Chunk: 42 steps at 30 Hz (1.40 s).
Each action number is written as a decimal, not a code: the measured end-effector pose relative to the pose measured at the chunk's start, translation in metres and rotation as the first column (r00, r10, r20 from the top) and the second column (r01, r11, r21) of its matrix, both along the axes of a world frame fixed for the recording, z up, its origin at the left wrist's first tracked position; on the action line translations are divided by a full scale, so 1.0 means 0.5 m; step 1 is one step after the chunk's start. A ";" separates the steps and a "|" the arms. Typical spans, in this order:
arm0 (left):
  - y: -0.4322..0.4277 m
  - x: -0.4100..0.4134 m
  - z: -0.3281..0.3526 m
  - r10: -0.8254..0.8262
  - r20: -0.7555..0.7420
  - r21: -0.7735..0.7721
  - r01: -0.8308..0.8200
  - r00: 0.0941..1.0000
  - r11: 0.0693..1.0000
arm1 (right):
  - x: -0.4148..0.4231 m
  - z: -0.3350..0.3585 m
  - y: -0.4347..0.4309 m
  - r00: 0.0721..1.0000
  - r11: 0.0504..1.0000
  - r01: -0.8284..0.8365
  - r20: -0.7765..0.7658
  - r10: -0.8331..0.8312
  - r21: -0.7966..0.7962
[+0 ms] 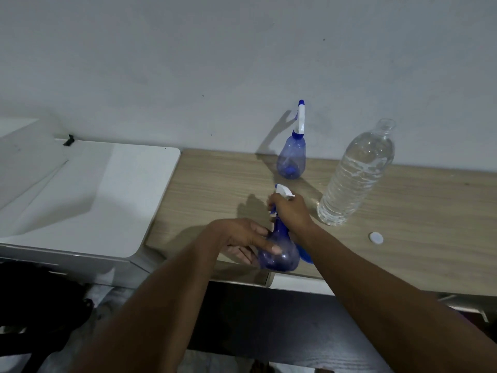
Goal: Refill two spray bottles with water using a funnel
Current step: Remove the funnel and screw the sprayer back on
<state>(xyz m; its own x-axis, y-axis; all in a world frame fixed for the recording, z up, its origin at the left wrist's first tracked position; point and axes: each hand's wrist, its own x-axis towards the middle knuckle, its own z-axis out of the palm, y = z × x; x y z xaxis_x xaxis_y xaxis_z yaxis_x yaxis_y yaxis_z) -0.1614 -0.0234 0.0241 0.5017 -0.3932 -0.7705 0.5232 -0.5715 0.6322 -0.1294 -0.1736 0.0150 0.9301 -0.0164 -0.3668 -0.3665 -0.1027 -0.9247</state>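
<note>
A blue see-through spray bottle stands at the front edge of the wooden table. My left hand wraps around its round body. My right hand grips its white spray head and neck from above. A second blue spray bottle with a white and blue trigger head stands upright near the wall. To its right stands a clear plastic water bottle, uncapped and nearly full. Its white cap lies on the table. A blue object, partly hidden behind my right forearm, lies beside the held bottle.
A white cabinet top adjoins the table on the left, with a slanted white panel on it. A grey wall runs right behind the table. Dark floor and a dark object lie below the front edge.
</note>
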 end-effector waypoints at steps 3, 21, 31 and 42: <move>-0.014 -0.011 -0.004 -0.013 -0.034 0.003 0.013 0.999 1.000 | -0.012 -0.023 -0.004 0.992 0.997 0.062 -0.108 -0.058 0.034; -0.024 -0.011 -0.016 -0.035 -0.025 -0.020 0.035 0.999 0.999 | -0.028 -0.023 -0.014 0.996 0.996 0.062 -0.062 -0.066 -0.063; -0.032 -0.005 -0.015 -0.016 -0.026 -0.039 0.015 1.000 0.999 | -0.020 -0.013 -0.008 0.999 0.991 0.034 -0.009 -0.036 -0.132; -0.030 -0.003 -0.007 -0.032 0.005 -0.009 0.032 0.999 0.999 | -0.016 -0.006 0.001 0.998 0.990 0.054 -0.001 -0.055 -0.134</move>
